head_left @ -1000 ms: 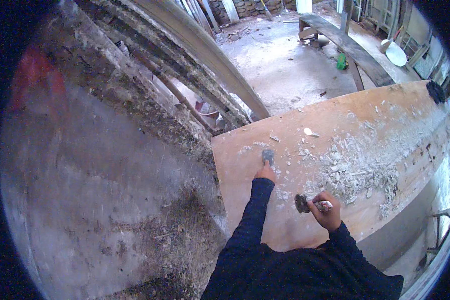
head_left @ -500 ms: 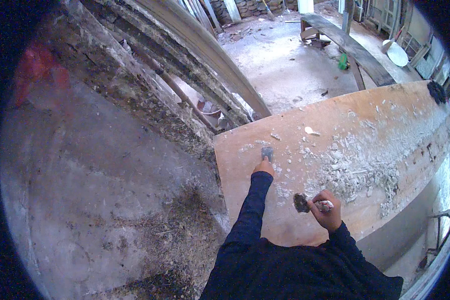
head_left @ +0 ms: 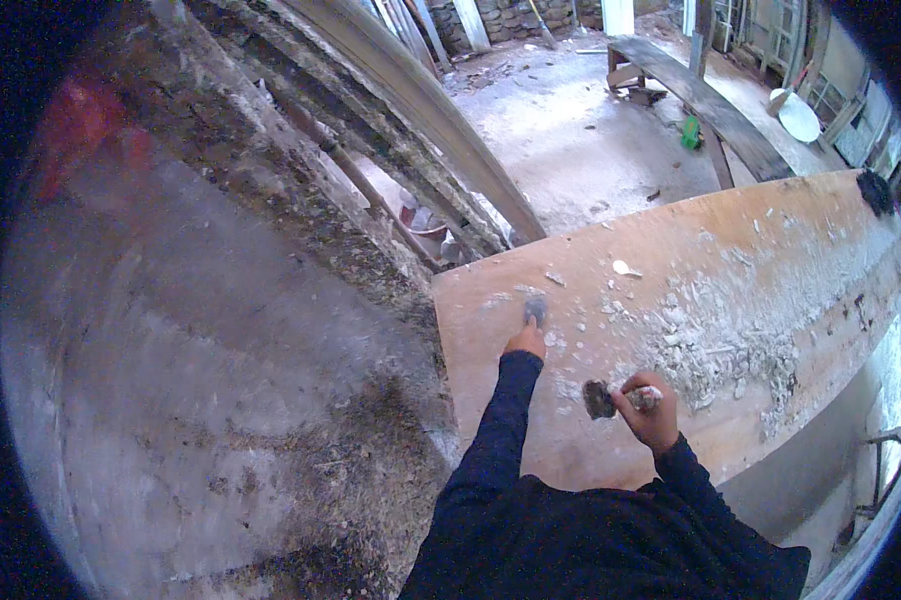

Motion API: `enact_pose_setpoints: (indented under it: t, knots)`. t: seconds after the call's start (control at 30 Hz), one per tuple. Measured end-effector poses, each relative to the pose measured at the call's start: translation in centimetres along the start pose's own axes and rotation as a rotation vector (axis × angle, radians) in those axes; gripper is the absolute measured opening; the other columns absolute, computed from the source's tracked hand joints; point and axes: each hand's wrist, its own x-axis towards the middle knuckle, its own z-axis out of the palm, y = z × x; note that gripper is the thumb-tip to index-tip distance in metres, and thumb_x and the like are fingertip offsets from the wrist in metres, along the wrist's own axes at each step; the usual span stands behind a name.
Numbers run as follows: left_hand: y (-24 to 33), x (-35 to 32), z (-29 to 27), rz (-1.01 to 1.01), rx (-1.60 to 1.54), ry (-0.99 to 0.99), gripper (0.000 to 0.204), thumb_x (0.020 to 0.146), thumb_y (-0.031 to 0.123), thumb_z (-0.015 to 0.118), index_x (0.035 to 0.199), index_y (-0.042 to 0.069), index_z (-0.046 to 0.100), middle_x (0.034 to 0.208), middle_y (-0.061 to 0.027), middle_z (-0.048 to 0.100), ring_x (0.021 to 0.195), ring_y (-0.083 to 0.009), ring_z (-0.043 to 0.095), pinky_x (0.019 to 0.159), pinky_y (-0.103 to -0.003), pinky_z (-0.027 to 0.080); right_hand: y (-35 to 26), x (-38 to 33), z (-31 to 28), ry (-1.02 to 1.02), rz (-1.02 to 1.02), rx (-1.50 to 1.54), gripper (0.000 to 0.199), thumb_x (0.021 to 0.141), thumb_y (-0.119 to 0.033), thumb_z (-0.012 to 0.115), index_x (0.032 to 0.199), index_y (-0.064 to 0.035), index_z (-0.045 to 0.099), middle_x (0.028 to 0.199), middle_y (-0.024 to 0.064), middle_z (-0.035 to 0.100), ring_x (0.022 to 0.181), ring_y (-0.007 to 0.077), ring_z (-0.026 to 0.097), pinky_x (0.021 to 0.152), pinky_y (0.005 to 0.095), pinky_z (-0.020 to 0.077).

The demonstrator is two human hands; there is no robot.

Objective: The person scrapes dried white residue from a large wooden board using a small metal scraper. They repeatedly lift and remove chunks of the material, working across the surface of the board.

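My left hand [head_left: 526, 341] reaches forward over a wooden board and grips a small grey scraper [head_left: 536, 309], its flat blade on or just above the wood. My right hand [head_left: 652, 414] is closed round the pale, plaster-smeared handle of a brush [head_left: 599, 399]. That brush's dark, clumped bristles point left, over the near part of the board [head_left: 560, 450]. White crumbs and flakes of plaster [head_left: 710, 350] lie thickly to the right of both hands, with thinner smears around the scraper.
A white spoon-like piece [head_left: 625, 269] lies on the board, and a black clump [head_left: 875, 192] at its far right corner. Dirty wooden beams [head_left: 370, 130] lean at the left. Behind stand a long plank bench [head_left: 700, 95] and a pale round hat-like object [head_left: 796, 117].
My left hand and scraper have shifted very slightly toward me. The right hand, with the brush, has moved a little left and up.
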Motion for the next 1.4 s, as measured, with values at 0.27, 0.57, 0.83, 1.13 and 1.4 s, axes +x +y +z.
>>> enact_pose_setpoints:
  t: [0.27,0.57,0.83,1.13,1.4]
  knots:
    - [-9.4,-13.7,-1.3,-0.068,-0.356,0.159,0.052,0.083,0.035,0.047,0.131,0.018,0.035,0.102,-0.0208,0.057,0.090,-0.0367,0.057,0.075,-0.039,0.046,4.9,10.2,14.3,0.089,-0.002,0.332,0.020,0.073,-0.019,0.068,0.074,-0.0029,0.057,0.068,0.0086,0.058,0.061,0.0200,0.057,0.054,0.0307,0.0437]
    - [-15.1,-18.1,-1.7,-0.234,-0.487,0.229,0.059,0.082,0.031,0.053,0.134,0.016,0.029,0.100,-0.0259,0.056,0.085,-0.0346,0.059,0.072,-0.038,0.046,10.3,18.3,21.8,0.131,0.173,0.285,0.019,0.068,-0.016,0.069,0.071,-0.0043,0.055,0.062,0.0017,0.056,0.059,0.0093,0.052,0.055,0.0257,0.0425]
    - [-15.8,-18.1,0.2,-0.282,-0.438,0.188,0.057,0.081,0.033,0.054,0.131,0.015,0.035,0.090,-0.0238,0.059,0.079,-0.0366,0.060,0.068,-0.040,0.047,15.9,14.0,1.2,0.411,0.154,-0.304,0.024,0.069,-0.023,0.064,0.083,-0.0065,0.054,0.064,0.0058,0.057,0.056,0.0149,0.053,0.053,0.0306,0.0431]
    - [-11.3,-19.4,-2.5,-0.176,-0.338,0.151,0.055,0.078,0.038,0.056,0.127,0.015,0.042,0.101,-0.0192,0.059,0.091,-0.0339,0.058,0.076,-0.037,0.045,8.9,12.8,9.9,0.097,0.051,0.362,0.007,0.077,-0.009,0.061,0.081,-0.0048,0.057,0.073,0.0014,0.059,0.069,0.0088,0.056,0.060,0.0235,0.0452]
    - [-12.3,-21.4,-2.4,-0.172,-0.318,0.237,0.050,0.076,0.038,0.058,0.119,0.014,0.050,0.094,-0.0195,0.060,0.084,-0.0345,0.059,0.071,-0.038,0.047,4.5,11.9,22.2,-0.123,0.033,0.242,0.018,0.073,-0.015,0.067,0.072,-0.0016,0.056,0.063,0.0053,0.057,0.059,0.0134,0.055,0.056,0.0265,0.0443]
